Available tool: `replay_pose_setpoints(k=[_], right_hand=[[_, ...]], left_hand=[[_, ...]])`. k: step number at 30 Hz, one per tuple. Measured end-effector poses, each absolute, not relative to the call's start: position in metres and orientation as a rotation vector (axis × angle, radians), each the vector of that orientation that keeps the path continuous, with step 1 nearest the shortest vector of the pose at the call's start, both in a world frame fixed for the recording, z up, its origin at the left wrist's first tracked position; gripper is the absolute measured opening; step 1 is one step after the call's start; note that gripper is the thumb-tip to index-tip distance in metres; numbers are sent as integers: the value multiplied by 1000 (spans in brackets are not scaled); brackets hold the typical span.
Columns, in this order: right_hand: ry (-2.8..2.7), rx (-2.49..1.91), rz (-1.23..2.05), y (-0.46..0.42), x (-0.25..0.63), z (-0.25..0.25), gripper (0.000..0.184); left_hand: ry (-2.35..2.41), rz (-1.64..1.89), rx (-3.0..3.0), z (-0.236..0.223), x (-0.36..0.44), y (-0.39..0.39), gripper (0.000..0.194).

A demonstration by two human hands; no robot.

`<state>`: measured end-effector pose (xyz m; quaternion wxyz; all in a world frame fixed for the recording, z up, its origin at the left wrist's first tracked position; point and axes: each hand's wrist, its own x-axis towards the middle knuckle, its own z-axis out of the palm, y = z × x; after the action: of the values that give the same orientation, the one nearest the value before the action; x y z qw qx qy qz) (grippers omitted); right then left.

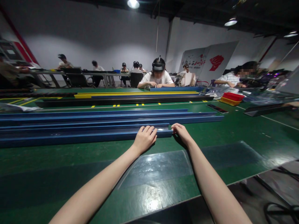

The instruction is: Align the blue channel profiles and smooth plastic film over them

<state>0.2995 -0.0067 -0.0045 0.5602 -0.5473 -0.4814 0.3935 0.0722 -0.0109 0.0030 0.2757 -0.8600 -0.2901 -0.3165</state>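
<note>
Both hands were at the right end of the front blue channel (93, 137), mid-frame.

The left hand's (145, 138) fingers were half bent over its rim — gripping or only resting, I could not tell — and the right hand's (182, 133) were drawn close together at its tip, anything between them hidden. The channel ran along the green surface (233, 137) to the left edge; work on it seemed under way, with no sign of how much was done or left. Just beyond, other blue channels (198, 119) lay with no hand on them. Farther up, yellow and black strips crossed below a co-worker (167, 78). No brand was legible; the upper-right panel (229, 53) bore a red fist emblem (216, 63) and characters too unclear to read.
</note>
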Motion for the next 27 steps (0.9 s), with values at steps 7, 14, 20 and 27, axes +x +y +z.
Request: replay_pose_setpoints(k=[7, 14, 20, 27], right_hand=[[-1150, -1313, 1022, -12, 301, 3, 13], [-1123, -1329, 1070, -10, 301, 2, 37], [-1121, -1348, 1095, -6, 303, 1, 43], [-1139, -1305, 1160, -7, 304, 2, 43]], left_hand=[[-830, -821, -2308, 2, 71, -10, 23], [-865, -772, -2343, 2, 69, -10, 26], [-895, -777, -2360, 2, 68, -9, 25], [-900, -778, -2364, 2, 67, -11, 30]])
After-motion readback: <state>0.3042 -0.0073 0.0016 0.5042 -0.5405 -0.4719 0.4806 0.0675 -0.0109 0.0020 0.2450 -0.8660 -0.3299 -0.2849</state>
